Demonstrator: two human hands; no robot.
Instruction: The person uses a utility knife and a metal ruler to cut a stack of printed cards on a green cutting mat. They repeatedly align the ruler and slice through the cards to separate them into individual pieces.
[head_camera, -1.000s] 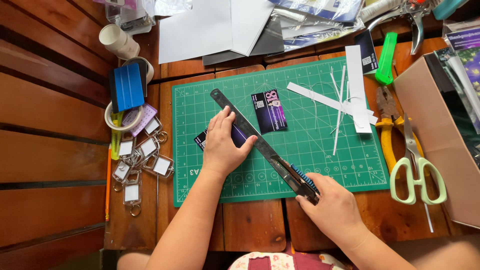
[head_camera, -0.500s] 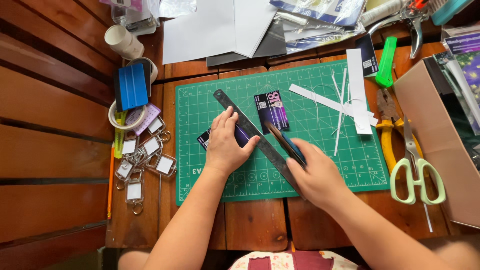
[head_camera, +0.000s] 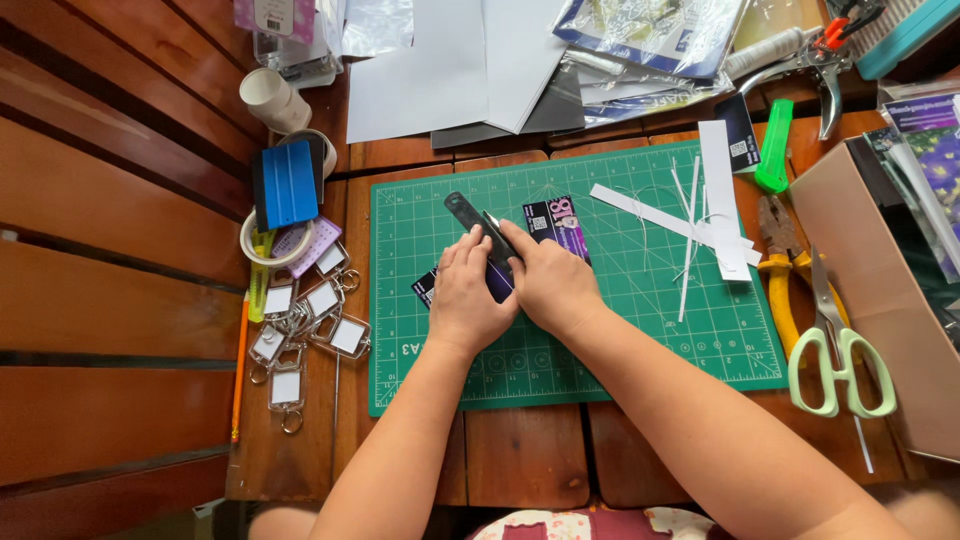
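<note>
Head view, looking straight down on a wooden slat table. Green cutting mat (head_camera: 640, 330) at centre, serving as the work surface. Left hand (head_camera: 468, 300): laid flat, fingers spread, pressing a dark ruler (head_camera: 470, 215) down on a dark printed card (head_camera: 428, 288), apparently to keep both from slipping. Right hand (head_camera: 550, 285): closed around a craft knife (head_camera: 497, 228), whose tip shows just beside the ruler's edge, the straightedge seemingly guiding the blade. A second printed card (head_camera: 558, 226) lies on the mat, just beyond the right hand. White paper strips (head_camera: 700, 225), evidently offcuts, lie toward the mat's right side. Right of the mat: yellow-handled pliers (head_camera: 778, 270) and pale green scissors (head_camera: 838, 355), within reach. Left of the mat: clear keyring tags (head_camera: 310, 325), blue squeegee (head_camera: 286, 185), tape roll (head_camera: 262, 245). Far edge: grey sheets (head_camera: 450, 70).
</note>
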